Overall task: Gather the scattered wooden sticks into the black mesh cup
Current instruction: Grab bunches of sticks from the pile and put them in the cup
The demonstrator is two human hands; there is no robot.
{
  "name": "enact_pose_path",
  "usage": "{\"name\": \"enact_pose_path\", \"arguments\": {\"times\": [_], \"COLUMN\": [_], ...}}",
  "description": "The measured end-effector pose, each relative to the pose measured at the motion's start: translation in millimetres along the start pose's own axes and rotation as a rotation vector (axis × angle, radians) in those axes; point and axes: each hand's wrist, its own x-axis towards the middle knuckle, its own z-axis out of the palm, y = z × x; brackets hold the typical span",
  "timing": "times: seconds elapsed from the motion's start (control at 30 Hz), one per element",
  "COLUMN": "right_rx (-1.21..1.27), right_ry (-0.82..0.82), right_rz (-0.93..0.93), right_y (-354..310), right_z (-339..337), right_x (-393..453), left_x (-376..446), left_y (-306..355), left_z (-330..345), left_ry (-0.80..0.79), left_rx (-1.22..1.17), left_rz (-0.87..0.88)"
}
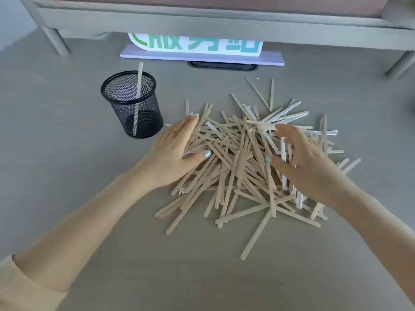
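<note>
A loose pile of several flat wooden sticks (pixel 238 167) lies on the grey table, some still in white paper wrappers. The black mesh cup (pixel 132 104) stands upright at the pile's upper left, with one stick (pixel 138 95) leaning inside it. My left hand (pixel 175 151) rests flat on the pile's left edge, fingers spread, close to the cup. On the right side of the pile, my right hand (pixel 307 162) has its fingers spread and curled down among the sticks. Neither hand has a stick clearly pinched.
A white sign with green and teal lettering (pixel 197 44) on a lilac base stands behind the pile, under a grey shelf (pixel 224 23) with round legs (pixel 55 41). A black slot (pixel 222 65) sits in the table by the sign. Bare table lies near me.
</note>
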Motion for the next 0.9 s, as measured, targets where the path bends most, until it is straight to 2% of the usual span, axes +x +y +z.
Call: {"name": "enact_pose_path", "arguments": {"times": [0.07, 0.13, 0.23, 0.33, 0.5, 0.67, 0.9], "right_rx": [-0.063, -0.221, -0.35, -0.363, -0.441, -0.354, -0.062], "right_ry": [0.165, 0.22, 0.114, 0.052, 0.047, 0.013, -0.04], "right_rz": [0.006, 0.061, 0.196, 0.228, 0.169, 0.117, 0.18], "right_y": [3, 8, 19, 19, 6, -4, -8], "right_z": [-2, -10, -20, -20, -12, -5, -7], "right_x": [-7, -14, -21, -16, 15, 35, 24], "left_x": [1, 2, 5, 17, 45, 55, 48], "left_y": [4, 6, 8, 10, 21, 34, 33], "left_z": [1, -1, 2, -2, -9, -13, -10], "left_ry": [-0.02, -0.073, -0.17, -0.231, -0.247, -0.213, -0.233], "left_rx": [0.033, 0.039, 0.025, -0.005, 0.243, 0.372, 0.267], "left_rz": [-0.043, -0.123, -0.13, -0.129, -0.113, -0.09, -0.061]}}
